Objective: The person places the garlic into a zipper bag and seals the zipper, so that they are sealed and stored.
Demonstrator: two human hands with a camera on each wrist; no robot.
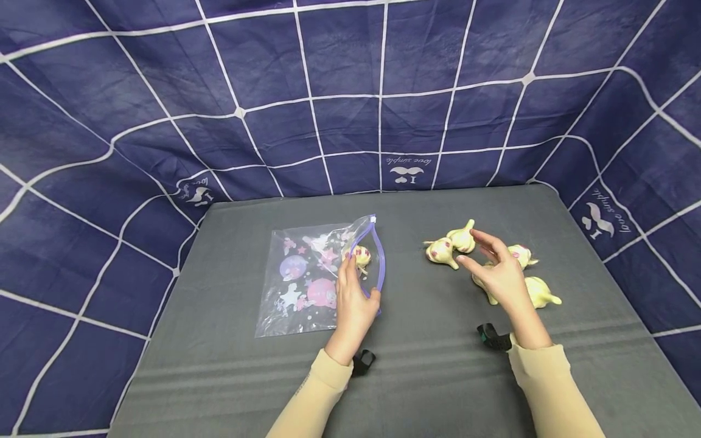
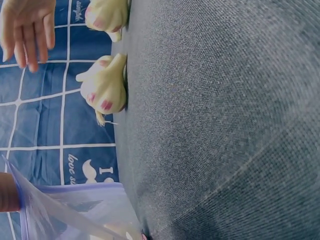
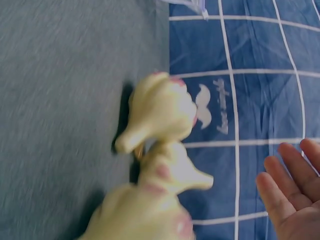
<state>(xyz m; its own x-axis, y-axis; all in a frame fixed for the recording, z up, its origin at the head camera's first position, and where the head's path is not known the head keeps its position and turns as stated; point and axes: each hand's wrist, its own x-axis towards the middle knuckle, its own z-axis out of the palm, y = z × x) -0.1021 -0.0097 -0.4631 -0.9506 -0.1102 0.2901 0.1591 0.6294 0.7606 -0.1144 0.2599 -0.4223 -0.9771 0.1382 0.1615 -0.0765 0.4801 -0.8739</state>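
A clear zip bag [image 1: 292, 243] with pastel prints and a purple zip edge lies on the grey table, its mouth facing right. One garlic bulb [image 1: 361, 255] sits inside near the mouth. My left hand [image 1: 353, 301] holds the bag by its mouth, fingers on the upper film and thumb at the purple edge [image 2: 75, 187]. To the right, my right hand [image 1: 501, 277] hovers above loose garlic bulbs, thumb and fingers spread with nothing between them. Two bulbs lie together left of its fingertips, a pale garlic bulb [image 1: 440, 250] and another garlic bulb [image 1: 462, 237].
More bulbs lie beneath and beside the right hand, including a garlic bulb [image 1: 539, 293] and a garlic bulb [image 1: 520, 255] partly behind the fingers. A dark blue cloth [image 1: 345, 121] with white grid lines rises around the table [image 1: 230, 365]. Dark straps sit at both wrists.
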